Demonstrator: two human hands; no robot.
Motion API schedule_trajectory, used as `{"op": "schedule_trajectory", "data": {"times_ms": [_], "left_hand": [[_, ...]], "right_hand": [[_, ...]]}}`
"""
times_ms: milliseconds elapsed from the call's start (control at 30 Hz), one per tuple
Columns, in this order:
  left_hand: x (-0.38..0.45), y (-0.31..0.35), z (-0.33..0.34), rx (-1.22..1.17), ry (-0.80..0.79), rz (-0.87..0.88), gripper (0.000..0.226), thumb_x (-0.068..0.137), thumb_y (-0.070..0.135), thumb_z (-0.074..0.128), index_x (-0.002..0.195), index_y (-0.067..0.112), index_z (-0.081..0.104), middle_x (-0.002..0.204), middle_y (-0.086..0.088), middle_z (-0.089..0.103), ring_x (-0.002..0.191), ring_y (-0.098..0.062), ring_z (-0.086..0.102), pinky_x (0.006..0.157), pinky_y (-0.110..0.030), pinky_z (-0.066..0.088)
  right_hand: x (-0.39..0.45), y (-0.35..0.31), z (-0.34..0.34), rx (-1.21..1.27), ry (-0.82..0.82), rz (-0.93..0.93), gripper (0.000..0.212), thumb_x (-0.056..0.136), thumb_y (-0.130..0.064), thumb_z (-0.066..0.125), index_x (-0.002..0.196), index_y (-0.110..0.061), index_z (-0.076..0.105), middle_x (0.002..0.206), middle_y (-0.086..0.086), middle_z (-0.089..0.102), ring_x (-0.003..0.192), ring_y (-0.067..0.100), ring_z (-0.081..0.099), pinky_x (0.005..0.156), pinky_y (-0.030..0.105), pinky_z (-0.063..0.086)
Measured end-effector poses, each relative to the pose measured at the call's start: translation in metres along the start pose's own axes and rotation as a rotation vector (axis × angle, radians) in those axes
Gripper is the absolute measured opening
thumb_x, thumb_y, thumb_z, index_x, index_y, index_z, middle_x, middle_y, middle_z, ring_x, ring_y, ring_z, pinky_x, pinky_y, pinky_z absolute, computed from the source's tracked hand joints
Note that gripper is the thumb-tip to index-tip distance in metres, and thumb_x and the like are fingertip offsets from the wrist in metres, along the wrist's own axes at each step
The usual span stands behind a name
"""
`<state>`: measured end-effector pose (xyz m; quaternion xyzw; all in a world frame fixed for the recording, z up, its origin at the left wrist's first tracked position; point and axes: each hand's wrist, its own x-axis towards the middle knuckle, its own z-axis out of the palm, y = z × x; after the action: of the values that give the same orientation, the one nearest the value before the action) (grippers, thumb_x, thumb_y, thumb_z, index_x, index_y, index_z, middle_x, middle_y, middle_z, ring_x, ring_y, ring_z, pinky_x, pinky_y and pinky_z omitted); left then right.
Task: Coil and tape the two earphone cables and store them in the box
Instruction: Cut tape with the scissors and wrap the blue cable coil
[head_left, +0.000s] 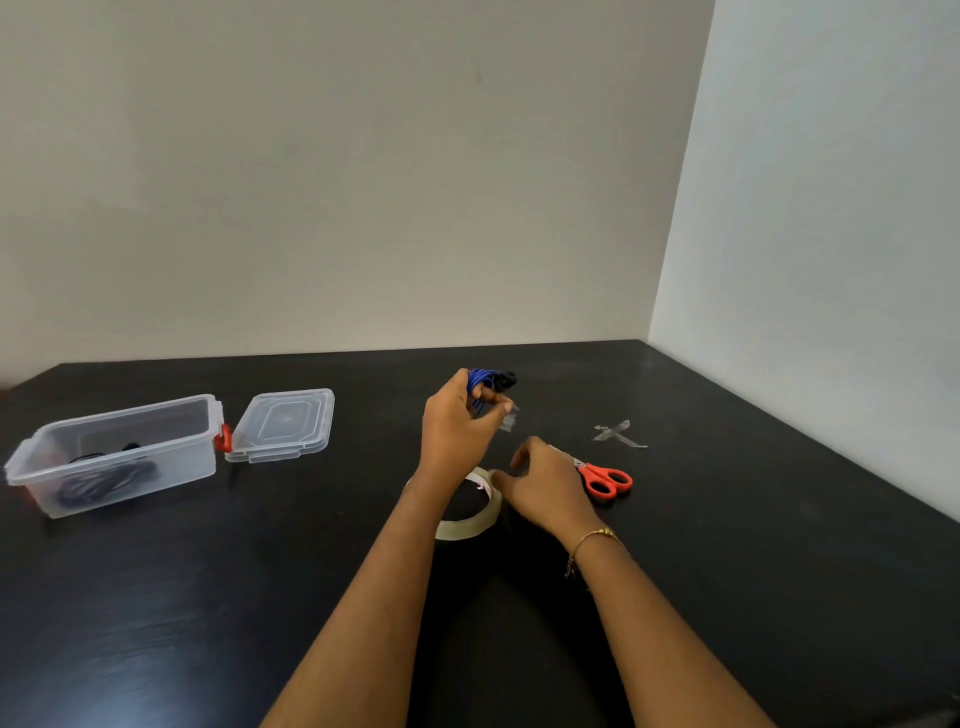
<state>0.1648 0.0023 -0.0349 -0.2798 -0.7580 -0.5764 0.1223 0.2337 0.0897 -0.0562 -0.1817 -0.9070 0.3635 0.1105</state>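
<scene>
A coiled blue earphone cable (480, 382) is being gripped in the curled fingers of the left hand (457, 423), raised above the black table (727, 545) a little toward twelve o'clock from the middle of the view. A short piece of clear tape (509, 418) is being pinched at the fingertips of the same hand, just at five o'clock from the coil. What appears to be a black earbud or plug end (505, 380) is being shown at three o'clock of the coil, though it is too blurred to be told with certainty.

The right hand (545, 486) is being held low over the table with its fingers loosely bent; nothing is being gripped by it. Its fingertips are being kept just beside the clear tape roll (475, 522), which is lying flat at seven o'clock from that hand. Orange-handled scissors (605, 480) are lying at three o'clock from the right hand, partly covered by it. A tape cross (618, 434) is being seen stuck to the table at one o'clock from the scissors.

Far toward nine o'clock, the clear box (117, 457) is standing open, and a black earphone cable (104, 480) is lying coiled inside it. The lid (283, 423) is lying just at three o'clock of the box.
</scene>
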Motion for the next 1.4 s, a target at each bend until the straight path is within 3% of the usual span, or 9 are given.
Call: {"op": "schedule_trajectory", "data": {"times_ms": [100,200,433,600,733,867,967,1100,1400], "left_hand": [[0.0,0.0,0.0,0.008,-0.002,-0.005,0.017,0.081,0.012,0.067,0.085,0.016,0.05,0.075,0.008,0.053,0.067,-0.008,0.052,0.064,-0.016,0.046],[0.001,-0.001,-0.001,0.008,0.017,-0.014,0.017,0.081,0.012,0.067,0.087,0.013,0.051,0.076,0.006,0.055,0.067,-0.008,0.052,0.064,-0.016,0.046],[0.002,0.001,-0.001,0.019,0.033,-0.038,0.016,0.081,0.012,0.067,0.086,0.013,0.052,0.09,-0.008,0.064,0.083,-0.024,0.062,0.076,-0.033,0.054],[0.0,0.0,0.002,0.033,0.037,-0.017,0.017,0.081,0.014,0.068,0.089,0.008,0.054,0.089,-0.011,0.066,0.083,-0.026,0.063,0.077,-0.037,0.055],[-0.002,0.002,0.006,0.047,0.012,-0.007,0.017,0.08,0.014,0.068,0.086,0.009,0.053,0.089,-0.009,0.066,0.083,-0.024,0.063,0.077,-0.035,0.054],[-0.003,0.007,0.007,0.021,0.012,-0.026,0.017,0.08,0.013,0.068,0.086,0.011,0.053,0.088,-0.007,0.065,0.08,-0.021,0.061,0.072,-0.024,0.05],[-0.005,0.011,0.002,-0.074,0.041,-0.07,0.02,0.079,0.011,0.069,0.079,0.021,0.051,0.08,0.005,0.06,0.073,-0.009,0.057,0.07,-0.021,0.049],[-0.016,0.016,-0.006,-0.181,0.049,-0.086,0.029,0.08,0.007,0.067,0.078,0.03,0.05,0.077,0.008,0.056,0.072,-0.006,0.054,0.068,-0.017,0.048],[-0.028,0.004,-0.054,-0.173,0.131,-0.116,0.03,0.081,0.005,0.064,0.083,0.032,0.051,0.082,0.008,0.057,0.079,-0.005,0.057,0.071,-0.018,0.048]], "right_hand": [[-0.003,-0.005,0.004,-0.047,-0.067,0.002,0.054,0.078,-0.046,0.067,0.114,-0.015,0.044,0.107,0.005,0.057,0.096,0.019,0.057,0.072,0.029,0.045],[-0.004,-0.005,0.006,-0.111,-0.022,-0.005,0.051,0.078,-0.03,0.071,0.117,-0.013,0.042,0.112,0.009,0.059,0.099,0.022,0.059,0.078,0.03,0.05],[-0.004,0.009,-0.025,-0.188,0.349,0.041,0.038,0.082,-0.024,0.066,0.11,-0.011,0.045,0.106,0.01,0.061,0.096,0.025,0.061,0.066,0.028,0.041],[0.01,0.048,-0.048,-0.039,0.64,0.292,0.027,0.082,-0.016,0.064,0.103,-0.002,0.053,0.105,0.018,0.061,0.095,0.035,0.06,0.066,0.031,0.041],[0.023,0.075,-0.051,0.113,0.703,0.46,0.019,0.082,-0.012,0.061,0.092,0.004,0.059,0.099,0.023,0.063,0.089,0.038,0.061,0.07,0.04,0.051],[0.024,0.063,-0.047,0.027,0.776,0.266,0.017,0.086,-0.017,0.059,0.09,-0.001,0.062,0.103,0.018,0.056,0.095,0.031,0.055,0.07,0.033,0.042],[0.017,0.03,-0.035,0.302,0.58,-0.022,0.015,0.088,-0.024,0.058,0.083,-0.01,0.062,0.089,0.007,0.059,0.087,0.021,0.056,0.073,0.031,0.047],[-0.002,-0.012,-0.015,0.789,0.13,-0.06,0.015,0.092,-0.025,0.052,0.087,-0.018,0.065,0.091,0.004,0.065,0.092,0.018,0.061,0.077,0.03,0.054],[-0.016,-0.059,0.02,1.132,0.007,0.001,0.014,0.089,-0.007,0.054,0.098,-0.006,0.065,0.097,0.012,0.069,0.087,0.019,0.068,0.075,0.029,0.057]]}}
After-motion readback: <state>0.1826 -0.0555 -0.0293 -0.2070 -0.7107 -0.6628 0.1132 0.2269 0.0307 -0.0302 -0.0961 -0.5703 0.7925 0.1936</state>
